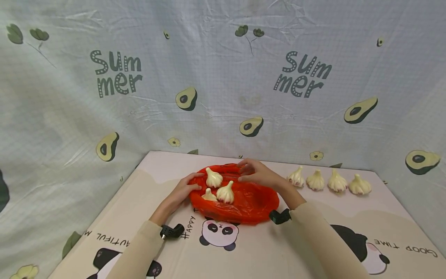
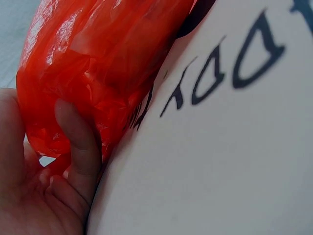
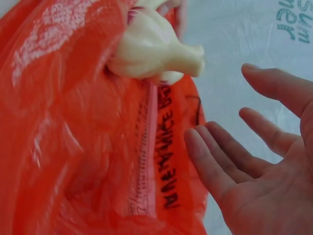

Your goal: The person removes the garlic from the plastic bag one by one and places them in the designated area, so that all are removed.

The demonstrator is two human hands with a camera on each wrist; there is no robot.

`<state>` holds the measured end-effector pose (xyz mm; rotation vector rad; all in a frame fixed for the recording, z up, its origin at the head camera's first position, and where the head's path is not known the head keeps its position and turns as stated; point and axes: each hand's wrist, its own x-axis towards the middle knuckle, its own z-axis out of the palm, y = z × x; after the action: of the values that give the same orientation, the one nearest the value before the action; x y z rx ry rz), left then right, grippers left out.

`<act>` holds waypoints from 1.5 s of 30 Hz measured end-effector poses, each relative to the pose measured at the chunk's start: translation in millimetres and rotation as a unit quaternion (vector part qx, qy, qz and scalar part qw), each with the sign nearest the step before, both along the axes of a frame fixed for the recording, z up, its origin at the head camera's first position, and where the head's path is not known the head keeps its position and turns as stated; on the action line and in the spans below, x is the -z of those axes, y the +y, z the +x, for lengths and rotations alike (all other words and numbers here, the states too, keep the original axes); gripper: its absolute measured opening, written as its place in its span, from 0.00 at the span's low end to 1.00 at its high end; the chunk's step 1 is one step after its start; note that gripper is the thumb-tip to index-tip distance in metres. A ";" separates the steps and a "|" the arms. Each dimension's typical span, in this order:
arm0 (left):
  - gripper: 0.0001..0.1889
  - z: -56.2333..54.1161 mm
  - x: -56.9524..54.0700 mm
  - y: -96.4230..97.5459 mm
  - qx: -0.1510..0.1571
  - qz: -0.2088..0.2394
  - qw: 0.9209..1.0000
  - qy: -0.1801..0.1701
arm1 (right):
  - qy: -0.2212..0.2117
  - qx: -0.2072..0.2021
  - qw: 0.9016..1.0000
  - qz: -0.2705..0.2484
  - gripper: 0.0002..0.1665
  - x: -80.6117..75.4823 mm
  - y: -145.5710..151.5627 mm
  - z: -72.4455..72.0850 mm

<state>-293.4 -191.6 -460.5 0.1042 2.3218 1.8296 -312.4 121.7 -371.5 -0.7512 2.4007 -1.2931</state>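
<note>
A red plastic bag (image 1: 244,211) lies spread on the table, with three garlic bulbs in its left part. One garlic bulb (image 1: 214,178) sits toward the back, another garlic bulb (image 1: 225,193) in front of it, and a third garlic bulb (image 1: 209,195) is half hidden. My left hand (image 1: 181,190) holds the bag's left edge; the left wrist view has the crinkled film between thumb and fingers. Over the bag's far side, my right hand (image 1: 256,171) has its fingers apart and holds nothing. In the right wrist view its fingertips (image 3: 193,139) are right at the bag's printed edge.
Several more garlic bulbs (image 1: 337,182) stand in a row at the table's back right. A patterned cloth (image 1: 216,77) hangs behind the table (image 1: 258,252), whose top is printed with pandas and lettering. Black wrist devices (image 1: 280,216) sit at both sleeves.
</note>
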 end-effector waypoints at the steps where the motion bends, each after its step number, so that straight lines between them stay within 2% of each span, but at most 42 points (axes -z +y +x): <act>1: 0.30 -0.2 -0.2 0.0 0.000 0.000 1.000 0.000 | -0.004 -0.005 1.000 0.000 0.33 1.0 -1.5 -0.3; 7: 0.29 -0.6 -1.1 0.9 -0.003 0.000 1.000 -0.002 | -0.055 -0.021 0.998 0.005 0.36 6.0 -8.9 -1.0; 11: 0.29 -0.5 -1.5 1.7 -0.002 0.001 1.000 0.000 | -0.093 -0.011 0.996 0.001 0.36 10.9 -12.8 -3.1; 20: 0.29 0.7 -2.1 1.6 -0.002 0.002 1.000 0.001 | -0.161 0.020 0.987 -0.007 0.30 18.6 -24.7 -7.9; 27: 0.29 1.5 -1.2 0.8 -0.004 0.000 1.000 0.000 | -0.169 0.019 0.984 0.057 0.30 24.1 -33.9 -7.6; 33: 0.29 1.3 0.0 0.0 -0.004 -0.002 1.000 0.000 | -0.171 0.015 0.983 0.064 0.25 25.9 -40.0 -7.9; 45: 0.29 1.2 -0.7 0.6 0.006 -0.001 1.000 0.006 | -0.169 0.026 0.981 0.086 0.27 26.5 -44.1 -6.8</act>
<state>-292.2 -191.0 -459.8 0.1292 2.3266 1.8251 -319.2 77.7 -398.0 -0.3858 2.2284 -1.1114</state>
